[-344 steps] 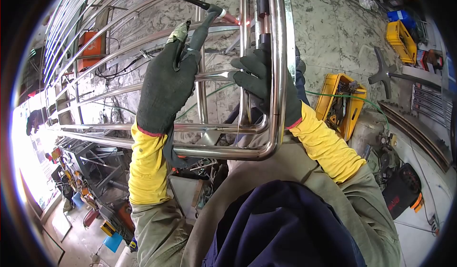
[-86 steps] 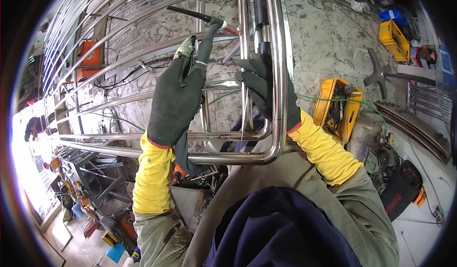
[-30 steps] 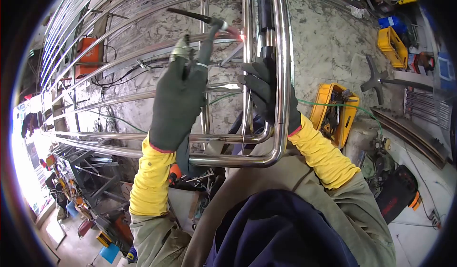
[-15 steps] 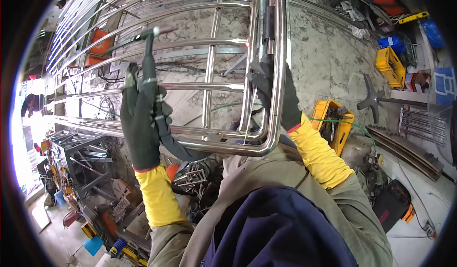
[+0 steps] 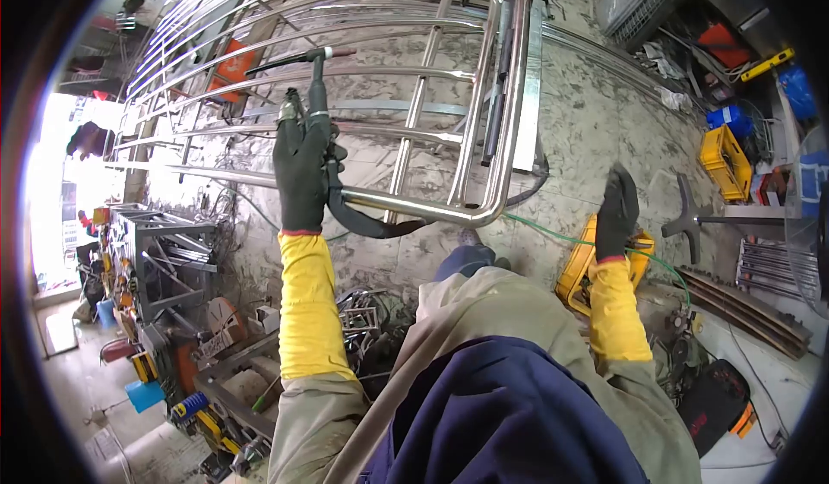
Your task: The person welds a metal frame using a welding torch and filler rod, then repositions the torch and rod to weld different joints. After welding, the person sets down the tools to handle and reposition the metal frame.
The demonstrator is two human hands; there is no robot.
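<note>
Nearest, at right, the gloved right hand [image 5: 618, 212] hangs over a yellow crate [image 5: 572, 281], fingers together; whether it pinches anything is hard to tell. At left, the gloved left hand [image 5: 302, 173] is wrapped tight round a welding torch [image 5: 318, 87], whose tip points right. Beyond both lies the stainless tube frame [image 5: 484, 215], stretching away far left.

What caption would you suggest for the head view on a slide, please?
Left hand holds a torch beside the frame; right hand hovers clear of it, near a yellow crate.
</note>
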